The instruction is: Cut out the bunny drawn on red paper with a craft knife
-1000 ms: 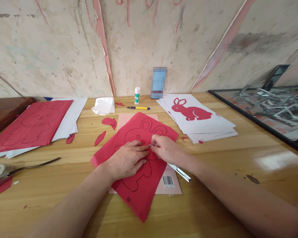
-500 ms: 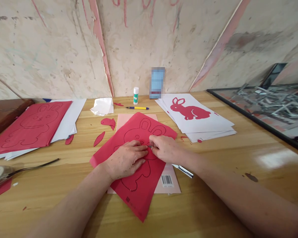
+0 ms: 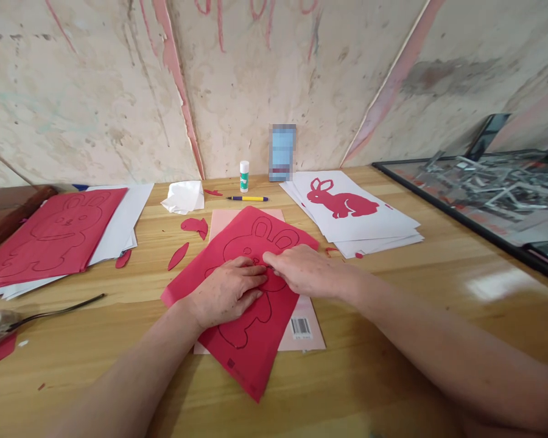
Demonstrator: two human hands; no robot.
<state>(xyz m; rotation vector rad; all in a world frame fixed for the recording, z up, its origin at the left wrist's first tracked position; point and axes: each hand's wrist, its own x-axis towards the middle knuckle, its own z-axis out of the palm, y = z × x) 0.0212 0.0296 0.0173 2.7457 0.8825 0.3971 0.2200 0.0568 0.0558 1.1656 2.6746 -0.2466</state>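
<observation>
Pink booklet has an unreadable barcode label; left grip flat on red paper, right grip curled, its hold unclear.

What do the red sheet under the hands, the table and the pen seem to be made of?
Red sheet: likely matte paper, by its dull face and drawn outlines.
Table: wood or a wooden-looking laminate, glossy, since grain lines and a bright reflection show.
Pen: perhaps plastic, by its even colours; too small to be sure.
</observation>
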